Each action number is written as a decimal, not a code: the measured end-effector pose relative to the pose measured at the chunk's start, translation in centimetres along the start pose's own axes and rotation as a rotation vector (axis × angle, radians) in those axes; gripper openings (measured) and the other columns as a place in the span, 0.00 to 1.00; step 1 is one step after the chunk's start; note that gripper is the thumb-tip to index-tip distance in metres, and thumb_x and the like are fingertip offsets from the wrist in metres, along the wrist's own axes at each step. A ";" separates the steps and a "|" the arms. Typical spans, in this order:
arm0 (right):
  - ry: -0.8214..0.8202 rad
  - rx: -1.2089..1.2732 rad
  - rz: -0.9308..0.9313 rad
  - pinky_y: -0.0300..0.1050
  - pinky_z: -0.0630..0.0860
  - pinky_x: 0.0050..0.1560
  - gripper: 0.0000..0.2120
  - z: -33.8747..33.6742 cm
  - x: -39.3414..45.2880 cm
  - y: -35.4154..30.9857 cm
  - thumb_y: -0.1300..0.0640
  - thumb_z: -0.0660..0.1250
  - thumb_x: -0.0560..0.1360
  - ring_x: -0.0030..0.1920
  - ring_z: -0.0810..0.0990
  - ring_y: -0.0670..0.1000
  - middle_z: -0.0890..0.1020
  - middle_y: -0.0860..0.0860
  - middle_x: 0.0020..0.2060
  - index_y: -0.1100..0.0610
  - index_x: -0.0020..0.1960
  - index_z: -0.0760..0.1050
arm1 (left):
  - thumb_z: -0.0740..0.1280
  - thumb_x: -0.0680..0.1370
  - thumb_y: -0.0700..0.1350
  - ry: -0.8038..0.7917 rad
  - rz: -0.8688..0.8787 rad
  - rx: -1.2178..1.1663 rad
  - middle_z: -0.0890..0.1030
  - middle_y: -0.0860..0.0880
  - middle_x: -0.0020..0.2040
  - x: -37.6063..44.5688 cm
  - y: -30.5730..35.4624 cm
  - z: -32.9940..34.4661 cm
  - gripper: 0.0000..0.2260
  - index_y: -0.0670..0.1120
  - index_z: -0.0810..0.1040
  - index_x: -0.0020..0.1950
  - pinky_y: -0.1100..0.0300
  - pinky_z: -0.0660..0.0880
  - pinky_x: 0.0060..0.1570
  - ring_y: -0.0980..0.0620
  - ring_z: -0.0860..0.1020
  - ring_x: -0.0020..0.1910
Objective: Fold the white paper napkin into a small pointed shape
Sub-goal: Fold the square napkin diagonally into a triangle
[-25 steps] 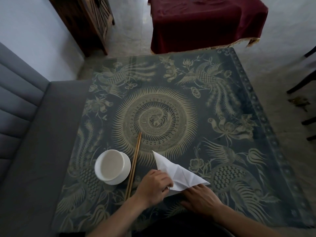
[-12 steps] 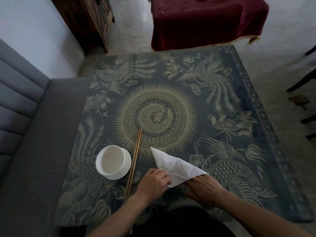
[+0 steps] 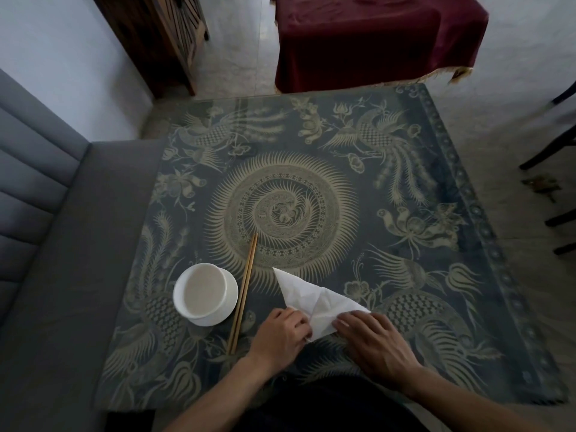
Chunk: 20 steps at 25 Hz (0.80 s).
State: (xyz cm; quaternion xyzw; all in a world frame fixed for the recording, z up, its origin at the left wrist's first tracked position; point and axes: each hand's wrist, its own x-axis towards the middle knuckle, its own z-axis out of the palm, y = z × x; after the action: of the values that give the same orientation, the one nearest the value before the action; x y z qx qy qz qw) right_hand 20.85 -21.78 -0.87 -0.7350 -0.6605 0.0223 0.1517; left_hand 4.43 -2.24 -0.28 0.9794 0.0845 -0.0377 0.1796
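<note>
The white paper napkin lies folded into a creased triangle on the patterned table, its sharp tip pointing up and left. My left hand curls over the napkin's near left edge, fingers pinching the paper. Flat on the near right corner rests my right hand, fingers pressing the paper down. The napkin's near edge is hidden under both hands.
A white bowl on a small saucer sits left of the napkin, with a pair of wooden chopsticks between them. A grey sofa borders the left. A table in maroon cloth stands beyond the far edge.
My right hand has slid forward over the napkin's right corner, covering more of the paper. The left hand holds the same spot. The camera has shifted slightly.
</note>
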 end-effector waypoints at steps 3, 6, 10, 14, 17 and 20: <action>0.034 0.008 0.081 0.49 0.67 0.48 0.18 0.3 -0.5 -0.7 0.49 0.65 0.72 0.50 0.75 0.53 0.78 0.48 0.55 0.48 0.61 0.75 | 0.72 0.73 0.44 0.008 -0.005 0.006 0.81 0.51 0.48 -0.2 0.0 -0.1 0.03 0.48 0.82 0.46 0.55 0.73 0.50 0.50 0.78 0.50; 0.074 0.009 0.237 0.51 0.66 0.52 0.20 0.5 -0.8 -0.5 0.50 0.62 0.73 0.54 0.74 0.55 0.73 0.49 0.60 0.50 0.64 0.72 | 0.72 0.72 0.42 0.022 0.002 0.002 0.81 0.51 0.47 -0.4 -0.1 -0.2 0.04 0.48 0.82 0.45 0.55 0.74 0.49 0.50 0.78 0.49; -0.128 -0.065 0.232 0.62 0.59 0.69 0.30 1.3 -1.0 -0.1 0.44 0.56 0.78 0.74 0.62 0.57 0.65 0.57 0.75 0.59 0.75 0.65 | 0.73 0.71 0.42 0.001 0.007 0.004 0.80 0.52 0.49 -0.8 -0.4 0.0 0.05 0.49 0.82 0.46 0.55 0.75 0.49 0.51 0.78 0.50; -0.288 -0.096 0.236 0.61 0.56 0.69 0.33 1.8 -1.0 0.3 0.38 0.48 0.81 0.76 0.56 0.55 0.62 0.56 0.76 0.61 0.75 0.62 | 0.71 0.72 0.44 0.017 0.025 0.031 0.79 0.53 0.48 -1.5 -0.5 0.3 0.05 0.51 0.81 0.47 0.57 0.75 0.46 0.51 0.78 0.47; -0.328 -0.098 0.271 0.61 0.54 0.71 0.35 1.9 -0.9 0.6 0.38 0.51 0.79 0.77 0.54 0.54 0.61 0.56 0.76 0.61 0.76 0.60 | 0.68 0.74 0.46 0.023 0.059 0.038 0.79 0.52 0.49 -2.0 -0.6 0.7 0.05 0.51 0.80 0.49 0.56 0.75 0.46 0.51 0.77 0.47; -0.332 -0.108 0.256 0.61 0.53 0.71 0.35 1.9 -0.9 0.9 0.37 0.51 0.80 0.77 0.54 0.54 0.59 0.56 0.77 0.61 0.77 0.59 | 0.67 0.74 0.47 0.017 0.082 0.048 0.79 0.52 0.50 -2.3 -1.0 0.9 0.06 0.51 0.80 0.50 0.56 0.74 0.47 0.51 0.76 0.47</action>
State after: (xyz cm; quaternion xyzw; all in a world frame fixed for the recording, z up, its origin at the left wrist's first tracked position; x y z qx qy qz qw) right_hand 21.17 -22.38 -3.05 -0.8061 -0.5779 0.1270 -0.0028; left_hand 1.92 -1.99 -1.19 0.9864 0.0450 -0.0239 0.1565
